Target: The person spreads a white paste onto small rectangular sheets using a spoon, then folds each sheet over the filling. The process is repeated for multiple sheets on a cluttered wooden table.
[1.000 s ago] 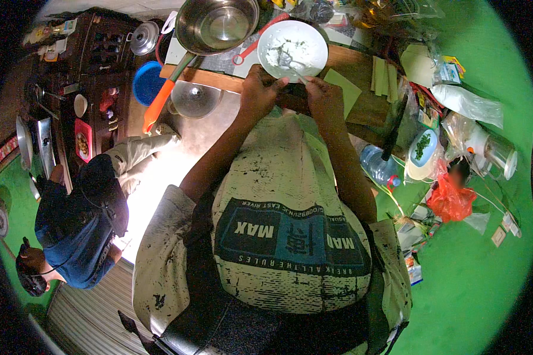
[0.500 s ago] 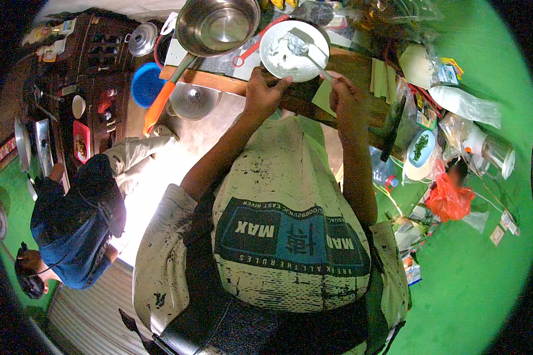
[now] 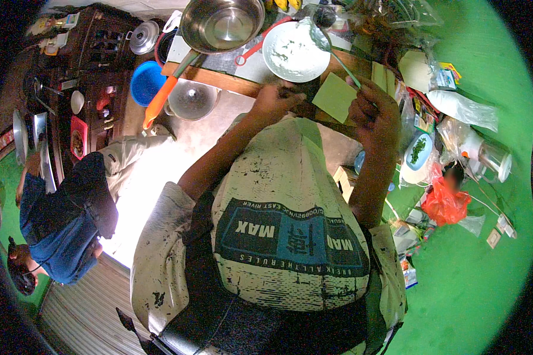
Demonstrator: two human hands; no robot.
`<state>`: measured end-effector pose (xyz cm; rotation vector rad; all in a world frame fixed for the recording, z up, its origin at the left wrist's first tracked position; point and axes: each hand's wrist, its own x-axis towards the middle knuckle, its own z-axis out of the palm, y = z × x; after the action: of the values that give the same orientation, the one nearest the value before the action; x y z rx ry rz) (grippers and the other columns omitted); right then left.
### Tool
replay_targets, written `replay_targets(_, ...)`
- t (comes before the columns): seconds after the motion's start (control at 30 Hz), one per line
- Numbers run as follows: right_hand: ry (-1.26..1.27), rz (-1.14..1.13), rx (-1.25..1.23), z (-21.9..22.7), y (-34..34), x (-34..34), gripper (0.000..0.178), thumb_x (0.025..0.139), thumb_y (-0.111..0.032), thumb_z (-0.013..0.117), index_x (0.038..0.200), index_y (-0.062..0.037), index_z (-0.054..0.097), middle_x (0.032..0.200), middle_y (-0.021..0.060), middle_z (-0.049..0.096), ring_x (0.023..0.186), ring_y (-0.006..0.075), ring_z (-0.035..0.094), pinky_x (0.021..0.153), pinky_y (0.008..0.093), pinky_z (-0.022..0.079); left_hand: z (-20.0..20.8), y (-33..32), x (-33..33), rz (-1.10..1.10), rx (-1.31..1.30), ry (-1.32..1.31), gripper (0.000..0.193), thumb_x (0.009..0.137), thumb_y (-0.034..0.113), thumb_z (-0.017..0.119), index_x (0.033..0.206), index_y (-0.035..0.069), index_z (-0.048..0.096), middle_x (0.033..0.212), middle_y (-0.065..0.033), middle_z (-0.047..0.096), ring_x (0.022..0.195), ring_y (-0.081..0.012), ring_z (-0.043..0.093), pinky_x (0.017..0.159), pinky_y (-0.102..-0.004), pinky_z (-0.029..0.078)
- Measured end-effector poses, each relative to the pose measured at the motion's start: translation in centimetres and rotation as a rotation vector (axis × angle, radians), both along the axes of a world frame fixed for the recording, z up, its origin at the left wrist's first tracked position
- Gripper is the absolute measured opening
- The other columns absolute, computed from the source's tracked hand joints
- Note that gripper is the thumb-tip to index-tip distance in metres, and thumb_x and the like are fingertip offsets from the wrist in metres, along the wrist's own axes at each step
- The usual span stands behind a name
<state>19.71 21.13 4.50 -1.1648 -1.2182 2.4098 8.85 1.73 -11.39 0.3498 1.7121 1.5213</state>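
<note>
Spoon held in right fingers; left fingers curled, hold cannot be told; bowl seen just beyond left ones.

We stretch both bare forearms out in front, well apart. Our left forearm slants inward, bringing the left hand near the midline; its fingers look partly curled and the thumb points toward the right. The shadow there keeps us from telling how tightly that hand closes. Our right forearm runs almost straight ahead, and the right hand sits farther out to the right, fingers folded into a grip, with one fingertip reaching forward.
</note>
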Motion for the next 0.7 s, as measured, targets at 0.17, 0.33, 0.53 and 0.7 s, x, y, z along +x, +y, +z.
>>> replay_targets(0.17,0.010,-0.079,-0.162,1.4,1.4,2.4,0.034,0.102,-0.014,0.059,0.129,0.0064,0.065,0.060,-0.0073,0.033,0.046,0.0070,0.026,0.044,0.0262,0.028,0.7,1.4,2.2,-0.109,-0.061,0.187,0.034,0.093,0.022,0.081,0.110,-0.004,0.067,0.094,-0.0165,0.076,0.085,-0.0243,0.075,0.077,-0.0391,0.060)
replay_targets(0.33,0.006,-0.118,-0.172,1.7,3.0,5.5,0.035,0.104,-0.015,0.057,0.131,0.0060,0.062,0.058,-0.0073,0.030,0.045,0.0081,0.025,0.047,0.0280,0.032,1.4,2.8,4.1,-0.013,-0.072,0.368,0.030,0.092,0.020,0.081,0.108,-0.002,0.067,0.094,-0.0204,0.075,0.084,-0.0295,0.075,0.077,-0.0410,0.059)
replay_targets(0.53,0.039,-0.126,-0.184,1.5,5.2,8.3,0.040,0.104,-0.015,0.056,0.137,0.0088,0.057,0.058,-0.0068,0.026,0.047,0.0087,0.024,0.050,0.0286,0.029,1.6,4.7,6.0,0.068,-0.141,0.323,0.025,0.093,0.014,0.075,0.110,-0.001,0.064,0.092,-0.0211,0.074,0.086,-0.0356,0.074,0.080,-0.0452,0.057)
replay_targets(0.7,-0.077,-0.158,-0.166,0.0,7.6,10.9,0.039,0.103,-0.013,0.058,0.134,0.0105,0.059,0.059,-0.0071,0.027,0.048,0.0082,0.024,0.050,0.0278,0.027,2.2,5.2,7.6,0.088,-0.097,0.402,0.044,0.093,0.016,0.073,0.134,0.009,0.059,0.093,-0.0181,0.074,0.090,-0.0372,0.074,0.081,-0.0467,0.057)
